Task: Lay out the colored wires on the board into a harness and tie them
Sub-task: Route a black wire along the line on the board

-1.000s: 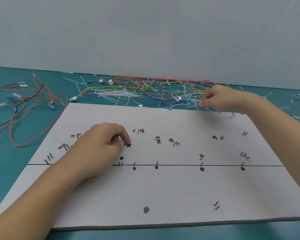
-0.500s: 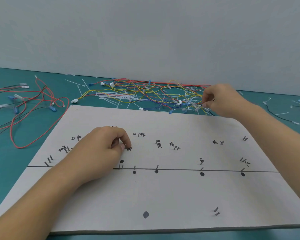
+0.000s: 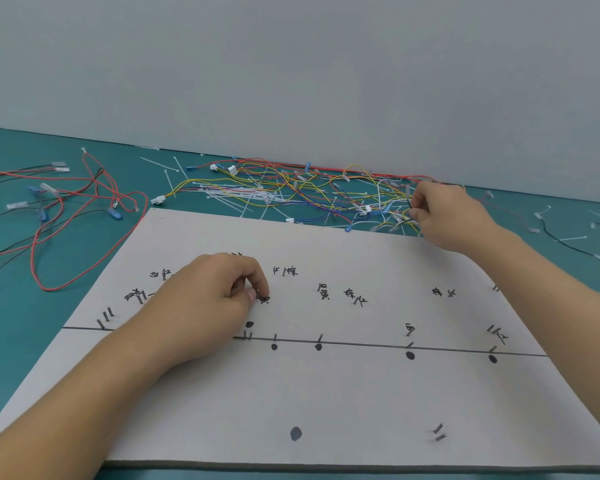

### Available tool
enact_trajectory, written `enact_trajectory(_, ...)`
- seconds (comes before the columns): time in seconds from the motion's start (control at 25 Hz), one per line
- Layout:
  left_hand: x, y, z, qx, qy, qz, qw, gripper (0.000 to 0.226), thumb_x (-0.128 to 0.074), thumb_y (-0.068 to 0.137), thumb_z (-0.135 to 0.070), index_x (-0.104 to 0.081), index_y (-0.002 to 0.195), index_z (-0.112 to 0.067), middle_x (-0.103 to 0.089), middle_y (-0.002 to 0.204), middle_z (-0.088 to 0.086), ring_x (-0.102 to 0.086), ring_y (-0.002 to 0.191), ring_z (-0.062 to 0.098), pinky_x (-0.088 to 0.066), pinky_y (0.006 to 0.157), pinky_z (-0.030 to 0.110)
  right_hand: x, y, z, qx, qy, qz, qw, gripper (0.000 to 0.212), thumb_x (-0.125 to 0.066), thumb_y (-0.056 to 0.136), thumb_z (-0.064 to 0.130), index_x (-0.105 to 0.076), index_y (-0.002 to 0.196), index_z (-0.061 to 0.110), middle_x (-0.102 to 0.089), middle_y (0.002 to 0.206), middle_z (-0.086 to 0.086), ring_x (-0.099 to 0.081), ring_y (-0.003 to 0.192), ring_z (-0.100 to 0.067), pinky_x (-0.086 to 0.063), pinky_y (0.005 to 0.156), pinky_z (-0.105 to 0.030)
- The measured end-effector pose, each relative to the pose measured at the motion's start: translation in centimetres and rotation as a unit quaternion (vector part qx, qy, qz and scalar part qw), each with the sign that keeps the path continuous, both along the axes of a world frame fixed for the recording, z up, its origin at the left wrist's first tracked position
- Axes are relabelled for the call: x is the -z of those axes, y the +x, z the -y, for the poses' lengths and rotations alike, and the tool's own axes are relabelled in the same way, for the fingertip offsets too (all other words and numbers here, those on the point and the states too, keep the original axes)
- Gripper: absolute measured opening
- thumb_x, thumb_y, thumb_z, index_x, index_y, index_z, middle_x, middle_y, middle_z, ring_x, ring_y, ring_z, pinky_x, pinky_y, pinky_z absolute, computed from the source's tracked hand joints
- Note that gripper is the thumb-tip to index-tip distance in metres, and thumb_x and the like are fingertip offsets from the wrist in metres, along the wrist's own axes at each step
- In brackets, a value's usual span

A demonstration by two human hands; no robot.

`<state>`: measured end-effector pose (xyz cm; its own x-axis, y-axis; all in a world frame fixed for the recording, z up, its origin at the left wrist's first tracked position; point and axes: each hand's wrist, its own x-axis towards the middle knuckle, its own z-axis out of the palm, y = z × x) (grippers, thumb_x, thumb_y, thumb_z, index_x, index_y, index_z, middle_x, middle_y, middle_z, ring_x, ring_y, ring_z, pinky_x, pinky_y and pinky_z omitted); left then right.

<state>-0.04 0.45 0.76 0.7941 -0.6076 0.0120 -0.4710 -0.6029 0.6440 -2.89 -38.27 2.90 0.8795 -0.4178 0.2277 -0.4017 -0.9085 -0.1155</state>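
Head cam, looking down at bench.

- Board (image 3: pixel 361 410): pale, flat on teal mat (image 3: pixel 18 327). Black line (image 3: pixel 361 345) runs L–R across it, w/ metal pins (image 3: pixel 275 337), black dots (image 3: pixel 296 433) and handwritten labels. No wires laid on it yet.
- L hand (image 3: pixel 208 299): rests on board, mid-left. Fingers curled, index tip and thumb down by a label just above the line. Can't tell if anything is pinched.
- R hand (image 3: pixel 444 216): at board's far R edge, in the wire pile. Thumb + fingers pinch a thin black wire (image 3: pixel 409 202).
- Wire pile (image 3: pixel 309 195): yellow, red, blue, white, tangled on mat just beyond board's far edge, w/ small connectors.
- White cable ties (image 3: pixel 236 199): loose, mixed into the pile's L part.
- Separate red + black leads (image 3: pixel 59 216): looped on mat, L of board.
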Motion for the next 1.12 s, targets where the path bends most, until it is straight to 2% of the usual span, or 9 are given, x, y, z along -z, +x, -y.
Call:
enact_trajectory(0.16, -0.1, -0.1, 0.1, 0.002, 0.0, -0.001, 1.0, 0.027, -0.056, 0.097, -0.014, -0.069, 0.084, -0.034, -0.052, 0.056, -0.013, -0.049, 0.055, 0.006, -0.038, 0.055, 0.031, -0.7, -0.4, -0.5, -0.02, 0.018, 0.096, 0.995, 0.015, -0.043, 0.1, 0.015, -0.035, 0.094, 0.026, -0.069, 0.088, -0.005, -0.056, 0.078, -0.036, -0.044, 0.066, -0.042)
enact_trajectory(0.28, -0.1, -0.1, -0.1, 0.002, -0.003, 0.001, 1.0, 0.027, -0.056, 0.096, -0.014, -0.07, 0.083, -0.034, -0.054, 0.058, -0.009, -0.049, 0.056, 0.007, -0.042, 0.057, 0.034, -2.2, -1.1, -2.4, -0.055, 0.027, 0.213, 0.975, 0.012, -0.039, 0.098, 0.01, -0.038, 0.101, 0.022, -0.065, 0.079, -0.008, -0.055, 0.07, -0.038, -0.046, 0.063, -0.044)
enact_trajectory(0.44, 0.0, -0.3, -0.2, 0.005, -0.024, 0.002, 1.0, 0.02, -0.06, 0.094, -0.02, -0.07, 0.084, -0.034, -0.058, 0.06, -0.009, -0.052, 0.055, 0.006, -0.047, 0.057, 0.037, -5.2, -2.8, -7.6, -0.097, 0.145, 0.344, 0.923, 0.011, -0.045, 0.094, 0.007, -0.048, 0.098, 0.017, -0.067, 0.067, 0.0, -0.057, 0.06, -0.012, -0.045, 0.06, -0.027)
enact_trajectory(0.6, -0.8, 0.3, -0.6, -0.038, -0.08, -0.021, 0.996, 0.015, -0.065, 0.092, -0.024, -0.072, 0.086, -0.035, -0.061, 0.063, -0.013, -0.051, 0.051, 0.003, -0.043, 0.055, 0.026, -5.7, -4.9, -15.1, -0.128, 0.409, 0.208, 0.879, 0.015, -0.052, 0.098, 0.01, -0.054, 0.092, 0.023, -0.076, 0.069, -0.001, -0.038, 0.047, -0.018, -0.033, 0.045, -0.026)
enact_trajectory(0.68, -2.1, 0.4, -0.4, -0.041, -0.128, -0.054, 0.989, 0.01, -0.066, 0.091, -0.033, -0.075, 0.087, -0.037, -0.065, 0.065, -0.012, -0.055, 0.053, 0.003, -0.046, 0.056, 0.026, -4.7, -5.4, -17.8, -0.146, 0.481, 0.121, 0.856, 0.013, -0.051, 0.102, 0.008, -0.057, 0.1, 0.02, -0.077, 0.072, -0.005, -0.038, 0.048, -0.018, -0.032, 0.045, -0.027)
enact_trajectory(0.76, -4.0, 0.5, 0.5, 0.006, -0.134, -0.093, 0.987, 0.026, -0.062, 0.085, -0.053, -0.078, 0.086, -0.033, -0.072, 0.071, -0.009, -0.064, 0.058, 0.005, -0.052, 0.056, 0.031, -3.8, -5.1, -19.6, -0.152, 0.505, 0.08, 0.846, 0.013, -0.051, 0.103, 0.005, -0.061, 0.104, 0.013, -0.076, 0.071, -0.006, -0.044, 0.047, -0.015, -0.036, 0.044, -0.025)
enact_trajectory(0.84, -5.4, 0.6, 1.6, 0.068, -0.098, -0.102, 0.988, 0.045, -0.056, 0.083, -0.066, -0.079, 0.083, -0.027, -0.075, 0.074, -0.004, -0.071, 0.067, 0.012, -0.058, 0.063, 0.04, -3.2, -4.5, -20.5, -0.132, 0.52, 0.076, 0.841, 0.012, -0.052, 0.099, -0.001, -0.063, 0.098, 0.004, -0.073, 0.066, -0.008, -0.048, 0.044, -0.013, -0.04, 0.042, -0.025)
enact_trajectory(0.92, -5.8, 0.8, 1.8, 0.086, -0.065, -0.077, 0.991, 0.045, -0.059, 0.087, -0.063, -0.078, 0.078, -0.024, -0.077, 0.074, -0.003, -0.072, 0.07, 0.013, -0.06, 0.072, 0.044, -2.9, -4.4, -20.9, -0.111, 0.548, 0.091, 0.824, 0.012, -0.053, 0.096, -0.004, -0.062, 0.091, 0.001, -0.071, 0.064, -0.011, -0.052, 0.044, -0.015, -0.045, 0.043, -0.028)
enact_trajectory(1.12, -4.9, 0.4, -0.6, 0.151, -0.013, -0.062, 0.986, 0.024, -0.073, 0.089, -0.045, -0.077, 0.075, -0.025, -0.076, 0.066, -0.008, -0.065, 0.053, 0.004, -0.053, 0.05, 0.022, -2.3, -4.9, -21.4, -0.113, 0.615, 0.137, 0.769, 0.008, -0.06, 0.096, -0.002, -0.061, 0.089, 0.0, -0.072, 0.07, -0.015, -0.063, 0.051, -0.018, -0.055, 0.049, -0.03)
